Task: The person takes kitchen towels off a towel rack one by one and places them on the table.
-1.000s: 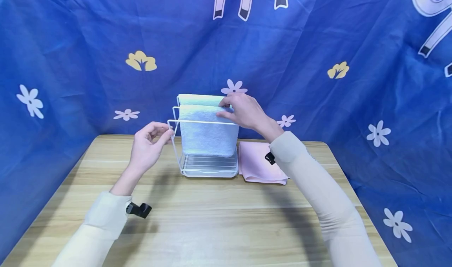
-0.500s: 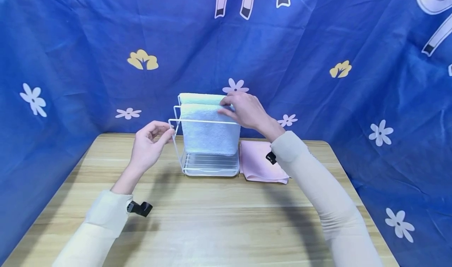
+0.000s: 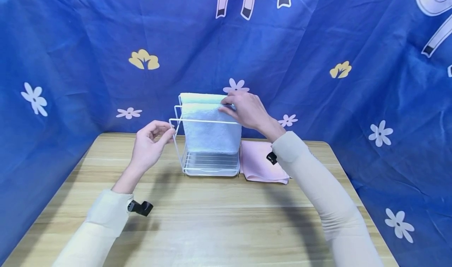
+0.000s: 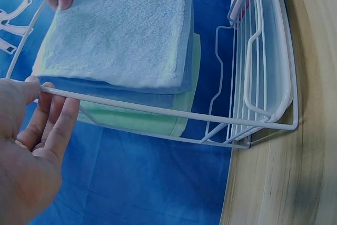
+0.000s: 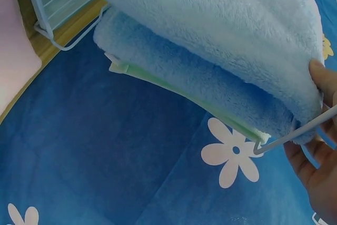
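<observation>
A white wire rack [image 3: 206,121] stands on the table in the head view. My left hand [image 3: 150,143] pinches its front left upright; in the left wrist view the thumb and fingertips meet on that wire. A light blue towel [image 3: 213,137] hangs folded over the rack's middle bar, its lower edge above the base. My right hand [image 3: 247,110] pinches the top right of this towel by the bar, thumb in front and fingers behind. Behind it a pale green towel [image 3: 201,98] hangs on the back bar, its lower part visible in the left wrist view [image 4: 145,120].
A folded pink cloth [image 3: 261,165] lies on the table right of the rack, partly under the right forearm. A shallow tray [image 3: 212,172] forms the rack's base. Blue patterned fabric [image 3: 197,35] hangs behind and beside the wooden table [image 3: 197,216].
The blue towel's lower edge has risen slightly against the rack. Both hands keep their holds in the same places, and the head view has shifted a little.
</observation>
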`<state>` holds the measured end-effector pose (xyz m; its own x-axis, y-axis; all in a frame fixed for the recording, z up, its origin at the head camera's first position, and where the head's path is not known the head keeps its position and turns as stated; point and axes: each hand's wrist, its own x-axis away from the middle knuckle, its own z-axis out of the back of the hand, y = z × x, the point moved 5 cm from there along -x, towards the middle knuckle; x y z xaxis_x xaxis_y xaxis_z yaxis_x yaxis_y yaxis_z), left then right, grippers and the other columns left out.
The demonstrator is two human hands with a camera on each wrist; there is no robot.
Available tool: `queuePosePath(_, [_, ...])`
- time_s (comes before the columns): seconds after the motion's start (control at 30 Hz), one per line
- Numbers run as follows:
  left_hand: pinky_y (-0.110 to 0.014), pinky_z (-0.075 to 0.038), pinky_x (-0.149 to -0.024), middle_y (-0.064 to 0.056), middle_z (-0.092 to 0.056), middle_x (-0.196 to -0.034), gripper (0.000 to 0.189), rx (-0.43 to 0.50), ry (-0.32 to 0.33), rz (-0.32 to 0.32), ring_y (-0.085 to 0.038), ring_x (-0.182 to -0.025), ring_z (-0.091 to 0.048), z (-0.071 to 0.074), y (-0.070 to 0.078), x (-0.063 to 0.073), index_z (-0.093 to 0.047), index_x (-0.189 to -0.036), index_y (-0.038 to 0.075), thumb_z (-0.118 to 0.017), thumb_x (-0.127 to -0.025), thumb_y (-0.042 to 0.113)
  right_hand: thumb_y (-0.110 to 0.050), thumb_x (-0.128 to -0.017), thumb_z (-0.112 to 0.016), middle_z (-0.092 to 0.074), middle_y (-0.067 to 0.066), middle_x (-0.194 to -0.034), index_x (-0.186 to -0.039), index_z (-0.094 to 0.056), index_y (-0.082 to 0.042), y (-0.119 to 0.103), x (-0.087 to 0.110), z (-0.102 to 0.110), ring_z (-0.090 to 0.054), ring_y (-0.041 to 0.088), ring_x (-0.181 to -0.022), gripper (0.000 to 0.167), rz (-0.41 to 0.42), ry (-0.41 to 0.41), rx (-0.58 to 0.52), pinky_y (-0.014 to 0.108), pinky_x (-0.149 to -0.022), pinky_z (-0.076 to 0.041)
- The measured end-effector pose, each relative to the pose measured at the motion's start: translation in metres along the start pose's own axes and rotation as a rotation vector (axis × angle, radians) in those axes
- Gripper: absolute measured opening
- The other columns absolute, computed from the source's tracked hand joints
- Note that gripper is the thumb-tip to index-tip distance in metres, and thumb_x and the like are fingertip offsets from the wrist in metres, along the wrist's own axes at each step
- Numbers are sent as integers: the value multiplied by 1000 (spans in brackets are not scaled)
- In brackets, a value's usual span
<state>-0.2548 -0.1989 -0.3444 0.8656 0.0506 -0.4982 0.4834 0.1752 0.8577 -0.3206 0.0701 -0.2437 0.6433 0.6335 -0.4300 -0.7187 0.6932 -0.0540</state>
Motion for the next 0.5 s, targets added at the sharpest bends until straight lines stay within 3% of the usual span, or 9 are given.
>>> queuePosePath(0.27, [-21, -69, -77, 13, -74, -88, 18, 9, -1, 4, -1, -78, -73, 1, -1, -1, -63, -109, -16, -68, -100, 0, -40, -103, -69, -76, 4, -118, -110, -79, -18, 1, 2, 6, -73, 22, -93, 26, 13, 76, 1, 43, -74, -65])
queuePosePath(0.5, [-18, -68, -77, 13, -74, -88, 15, 32, 1, 12, -1, -78, -73, 1, -2, -1, -64, -108, -14, -68, -100, -2, -40, -102, -70, -75, 2, -107, -109, -79, -16, 2, 3, 8, -71, 22, -87, 27, 15, 109, -12, 42, -73, -64])
